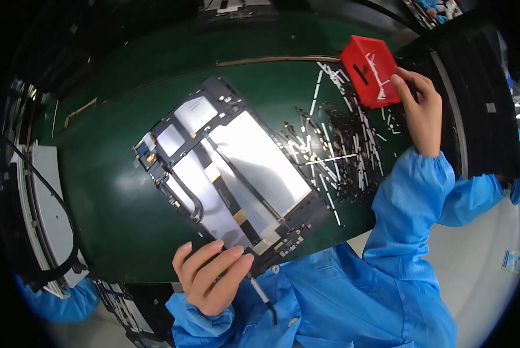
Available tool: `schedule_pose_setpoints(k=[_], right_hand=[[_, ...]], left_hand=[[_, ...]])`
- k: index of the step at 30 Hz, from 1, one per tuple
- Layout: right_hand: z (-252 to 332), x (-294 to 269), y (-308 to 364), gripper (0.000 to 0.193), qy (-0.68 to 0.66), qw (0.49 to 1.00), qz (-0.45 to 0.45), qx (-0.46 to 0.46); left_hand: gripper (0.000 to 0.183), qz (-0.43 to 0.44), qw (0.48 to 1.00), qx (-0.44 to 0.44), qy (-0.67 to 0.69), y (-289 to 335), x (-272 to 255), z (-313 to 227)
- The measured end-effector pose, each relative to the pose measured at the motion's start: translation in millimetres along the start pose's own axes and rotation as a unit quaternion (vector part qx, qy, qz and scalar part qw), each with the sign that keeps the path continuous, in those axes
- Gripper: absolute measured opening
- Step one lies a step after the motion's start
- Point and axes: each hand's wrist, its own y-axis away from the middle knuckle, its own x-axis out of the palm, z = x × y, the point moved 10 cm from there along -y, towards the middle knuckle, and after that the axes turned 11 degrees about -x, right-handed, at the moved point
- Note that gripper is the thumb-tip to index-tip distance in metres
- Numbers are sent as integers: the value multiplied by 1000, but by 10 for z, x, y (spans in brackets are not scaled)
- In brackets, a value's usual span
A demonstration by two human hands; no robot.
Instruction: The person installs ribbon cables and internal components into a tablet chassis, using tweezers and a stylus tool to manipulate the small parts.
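A large opened tablet (254, 156), with silver battery panels, dark ribbon cables and small circuit boards showing, lies slanted over the green bench. My left hand (213, 278) grips its near lower edge, fingers over the rim. Below that hand hangs a thin white-and-black rod (262, 294); I cannot tell what it is or whether the hand holds it. Up at the right, my right hand (422, 104) pinches the side of a tilted red plastic bin (360, 53). White strips and one black strip lie inside the bin. The right fingertips are partly hidden behind its wall.
Many thin white and black strips (353, 153) are heaped right of the tablet, on the green bench (109, 209). A black cable (45, 180) loops past pale flat panels (46, 168) at the left. More device parts (129, 307) sit below the bench's front edge.
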Motion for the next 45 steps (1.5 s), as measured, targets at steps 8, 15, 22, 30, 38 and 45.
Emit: schedule_pose_setpoints(k=[8,15,22,30,38,45], right_hand=[[2074,528,911,18,-295,900,281,-156],[2446,813,1290,22,-360,861,234,-272],[2467,860,1358,25,-308,865,267,-292],[2513,838,1349,25,-316,848,268,-331],[2493,830,1376,24,-308,857,258,-322],[2503,855,1372,23,-302,858,269,-317]], left_hand=[[34,-7,984,-76,159,-134,-21,479],[23,-21,985,-102,140,-301,85,716],[16,-10,988,-85,130,-285,97,716],[15,10,992,-83,95,-460,121,652],[17,30,987,-123,100,-549,260,740],[16,33,985,-137,95,-556,247,763]])
